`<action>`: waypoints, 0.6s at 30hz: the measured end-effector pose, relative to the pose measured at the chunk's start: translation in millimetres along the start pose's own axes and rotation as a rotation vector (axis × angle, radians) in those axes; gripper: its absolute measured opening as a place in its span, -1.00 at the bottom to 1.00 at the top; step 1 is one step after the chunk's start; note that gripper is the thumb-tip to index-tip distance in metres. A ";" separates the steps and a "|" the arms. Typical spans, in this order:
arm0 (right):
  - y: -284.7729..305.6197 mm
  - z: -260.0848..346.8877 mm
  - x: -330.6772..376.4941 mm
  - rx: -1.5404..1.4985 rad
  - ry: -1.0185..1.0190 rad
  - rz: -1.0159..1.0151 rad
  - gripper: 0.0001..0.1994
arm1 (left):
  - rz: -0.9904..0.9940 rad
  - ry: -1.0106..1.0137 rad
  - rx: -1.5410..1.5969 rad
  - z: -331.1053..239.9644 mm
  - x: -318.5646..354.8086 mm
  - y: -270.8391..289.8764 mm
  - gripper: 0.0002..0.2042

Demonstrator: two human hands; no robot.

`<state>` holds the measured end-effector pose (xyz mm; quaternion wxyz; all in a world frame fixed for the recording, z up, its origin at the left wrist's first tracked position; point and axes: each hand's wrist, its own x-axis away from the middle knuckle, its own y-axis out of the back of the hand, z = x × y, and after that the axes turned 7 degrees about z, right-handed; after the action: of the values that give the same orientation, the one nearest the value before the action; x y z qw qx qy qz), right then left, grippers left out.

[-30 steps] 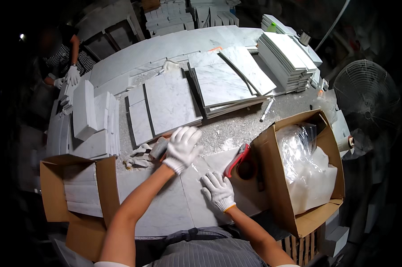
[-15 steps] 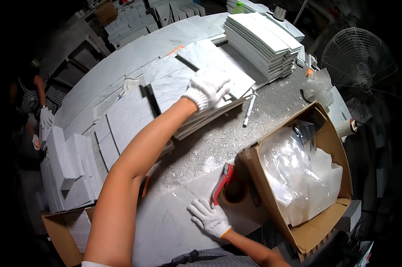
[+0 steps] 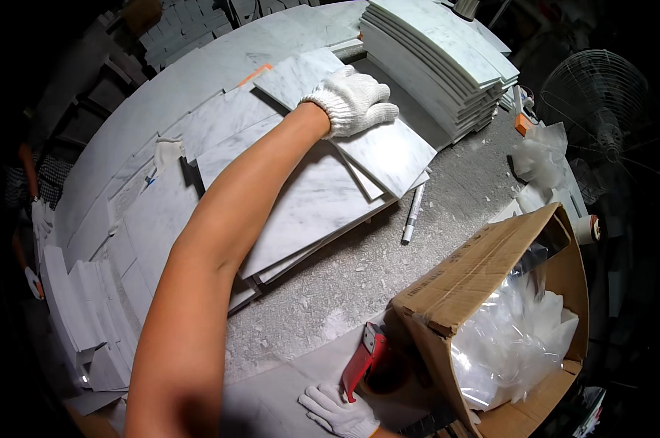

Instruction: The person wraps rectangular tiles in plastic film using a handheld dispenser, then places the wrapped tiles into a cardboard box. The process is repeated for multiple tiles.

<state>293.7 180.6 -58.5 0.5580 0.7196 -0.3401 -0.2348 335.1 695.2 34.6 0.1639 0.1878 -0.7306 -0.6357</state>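
Observation:
My left hand (image 3: 353, 102), in a white knitted glove, is on a thin grey-veined marble tile (image 3: 399, 157). Its fingers bend over the tile's far right edge, with the thumb on top; the fingertips are partly hidden. That tile lies askew on several larger marble tiles (image 3: 308, 204), and the corner of another piece sticks out beneath it. Low in the picture, my gloved right hand (image 3: 338, 410) lies open with fingers spread on a pale slab (image 3: 286, 383). Just beyond its fingers stands a red tape dispenser (image 3: 360, 361) with a roll of tape in shadow.
At right, a cardboard box (image 3: 461, 281) holds crumpled clear plastic and white foam sheets. A white marker (image 3: 413, 213) lies on the gritty grey worktop. Stacked tiles (image 3: 439, 66) rise at the back, a wire-cage fan (image 3: 600, 109) stands beyond, and another person's gloved hand (image 3: 41, 219) shows far left.
My view has shifted closer to the tiles. My left hand has moved from the top tile's near left side across to its far right edge. My right hand stays beside the tape dispenser.

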 end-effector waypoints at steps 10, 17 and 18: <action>-3.6 -5.4 -2.7 0.146 0.114 -0.028 -0.53 | -0.140 -0.079 0.027 1.5 -2.6 -4.5 -0.56; 5.0 -4.9 -3.6 0.103 0.118 0.052 -0.54 | -0.325 -0.150 0.015 9.8 -1.1 -7.1 -0.57; -1.4 -3.0 -1.8 0.256 0.141 0.027 -0.54 | -0.347 -0.143 0.008 10.7 3.9 -2.2 -0.54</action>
<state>295.0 184.1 -59.0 0.4872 0.7950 -0.3368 -0.1311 326.6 702.3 30.9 -0.0016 0.2660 -0.6995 -0.6633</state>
